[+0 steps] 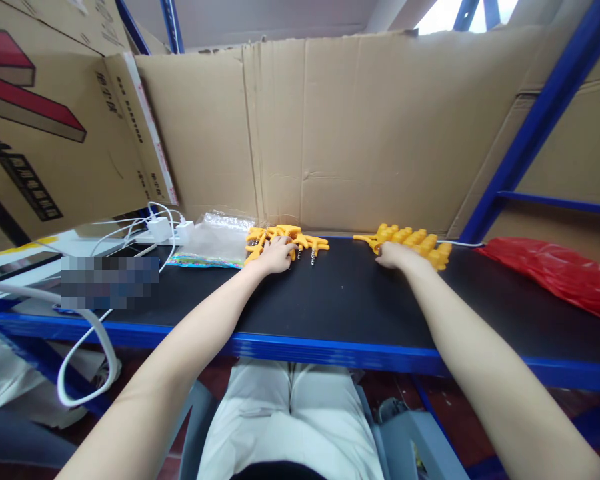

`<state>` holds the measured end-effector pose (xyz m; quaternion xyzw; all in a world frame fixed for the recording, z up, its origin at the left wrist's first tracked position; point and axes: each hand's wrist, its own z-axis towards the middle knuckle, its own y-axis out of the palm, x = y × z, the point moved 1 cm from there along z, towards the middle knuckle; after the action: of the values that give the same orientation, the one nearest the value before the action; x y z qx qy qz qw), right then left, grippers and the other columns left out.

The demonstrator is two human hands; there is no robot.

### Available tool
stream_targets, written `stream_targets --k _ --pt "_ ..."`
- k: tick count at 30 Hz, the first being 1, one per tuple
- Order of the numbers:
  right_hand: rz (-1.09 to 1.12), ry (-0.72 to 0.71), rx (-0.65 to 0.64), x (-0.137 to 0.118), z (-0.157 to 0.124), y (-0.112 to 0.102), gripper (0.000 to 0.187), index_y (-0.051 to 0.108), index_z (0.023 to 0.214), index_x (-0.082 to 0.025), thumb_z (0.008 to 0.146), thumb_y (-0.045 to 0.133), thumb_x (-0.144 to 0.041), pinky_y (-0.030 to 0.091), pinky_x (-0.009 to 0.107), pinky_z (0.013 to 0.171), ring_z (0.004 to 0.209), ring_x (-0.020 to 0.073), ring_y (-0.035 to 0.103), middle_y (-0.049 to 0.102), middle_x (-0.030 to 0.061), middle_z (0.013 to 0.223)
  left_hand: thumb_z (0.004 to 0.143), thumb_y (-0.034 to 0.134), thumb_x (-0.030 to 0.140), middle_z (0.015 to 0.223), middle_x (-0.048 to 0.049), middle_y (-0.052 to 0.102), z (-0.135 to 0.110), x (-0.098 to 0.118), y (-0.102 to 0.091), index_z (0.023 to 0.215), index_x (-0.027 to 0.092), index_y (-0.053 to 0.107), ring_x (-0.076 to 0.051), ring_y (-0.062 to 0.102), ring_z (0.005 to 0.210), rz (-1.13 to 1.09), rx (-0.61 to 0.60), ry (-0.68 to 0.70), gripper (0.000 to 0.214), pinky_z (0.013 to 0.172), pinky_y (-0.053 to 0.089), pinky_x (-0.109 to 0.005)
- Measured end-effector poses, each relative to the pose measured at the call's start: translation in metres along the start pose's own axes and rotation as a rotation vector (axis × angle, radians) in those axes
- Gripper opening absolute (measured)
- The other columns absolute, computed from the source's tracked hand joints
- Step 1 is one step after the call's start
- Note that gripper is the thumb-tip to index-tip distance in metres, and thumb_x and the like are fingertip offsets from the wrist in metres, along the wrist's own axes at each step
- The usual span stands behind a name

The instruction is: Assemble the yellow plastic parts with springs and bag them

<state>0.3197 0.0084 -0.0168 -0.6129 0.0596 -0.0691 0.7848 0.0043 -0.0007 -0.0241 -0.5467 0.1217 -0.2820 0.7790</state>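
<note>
Low over the black counter (340, 303), the left hand (277, 255) lay on a heap of orange pieces (321, 243) with metal spirals, just beside a clear plastic bag (221, 235). The right hand (396, 255) was at a cluster of yellow-orange knobs (404, 236); both hands' fingers bent inward, but whether either pinched anything, I could not tell.

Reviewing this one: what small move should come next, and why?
Probably lift one piece from the orange pile with the left hand, since that hand is right at the pile, while the right hand is at the yellow cluster.
</note>
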Motion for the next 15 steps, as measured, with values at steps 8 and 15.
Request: stream_targets --k 8,15 --pt "0.16 -0.212 -0.248 -0.024 -0.019 -0.022 0.036 0.061 0.118 -0.018 0.083 0.052 -0.025 0.037 0.044 0.095 0.101 0.0304 0.058 0.065 0.0118 0.108 0.074 0.045 0.014 0.122 -0.0065 0.052 0.001 -0.001 0.001 0.107 0.025 0.06 -0.028 0.04 0.119 0.013 -0.003 0.002 0.037 0.103 0.025 -0.053" --pt "0.3 -0.369 -0.202 -0.052 -0.045 -0.039 0.052 0.05 0.129 -0.014 0.078 0.046 -0.005 0.042 0.025 0.093 0.107 0.0177 0.057 0.055 0.0075 0.127 0.075 0.045 0.015 0.123 -0.0063 0.051 -0.001 0.001 -0.002 0.107 0.025 0.06 -0.028 0.039 0.121 0.027 -0.011 -0.003 0.037 0.105 0.023 -0.055"
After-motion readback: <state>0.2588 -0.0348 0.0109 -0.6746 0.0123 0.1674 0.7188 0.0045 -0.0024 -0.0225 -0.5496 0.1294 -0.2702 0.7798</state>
